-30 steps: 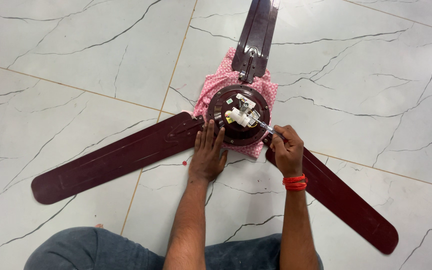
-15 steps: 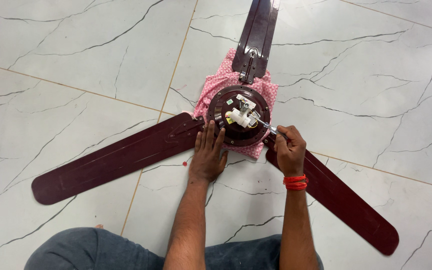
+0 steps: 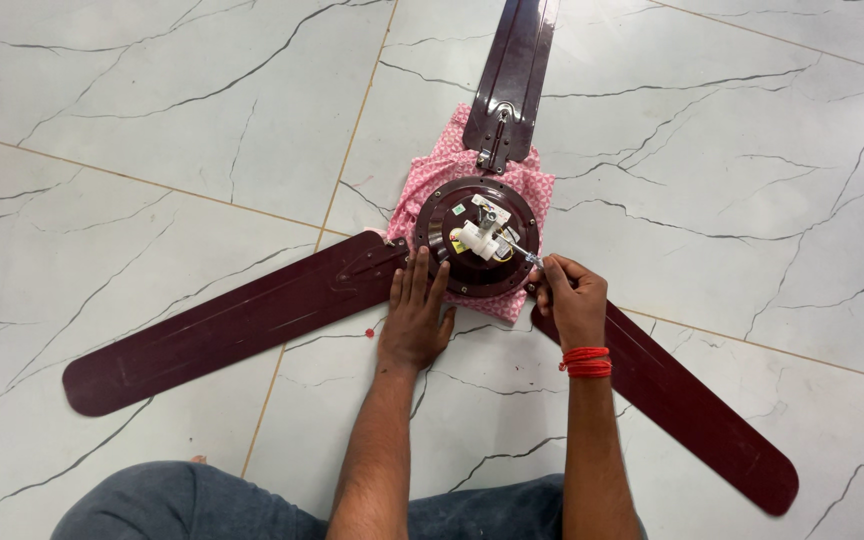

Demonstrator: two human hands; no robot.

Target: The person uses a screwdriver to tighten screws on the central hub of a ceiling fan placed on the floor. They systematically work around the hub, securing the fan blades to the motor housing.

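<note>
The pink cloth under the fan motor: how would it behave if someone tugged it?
The pink cloth looks soft and rumpled, so probably floppy and light. The motor hub sits on it, pressed by the left hand, so a tug would likely stretch or bunch it rather than free it.

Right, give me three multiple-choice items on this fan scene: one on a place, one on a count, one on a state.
1. Where does the left hand rest?
A. flat on the fan's round motor housing and the floor
B. on the top blade
C. on the person's knee

2. How many blades does the fan have?
A. two
B. three
C. five

3. What is the right hand doing?
A. lying open on the floor
B. closed around a thin metal tool aimed at the hub
C. holding the pink cloth

Answers: 1 A, its fingers lie spread on the housing's edge. 2 B, three dark red blades spread from the housing. 3 B, the fingers are curled on the tool, whose tip reaches the white centre part.
</note>
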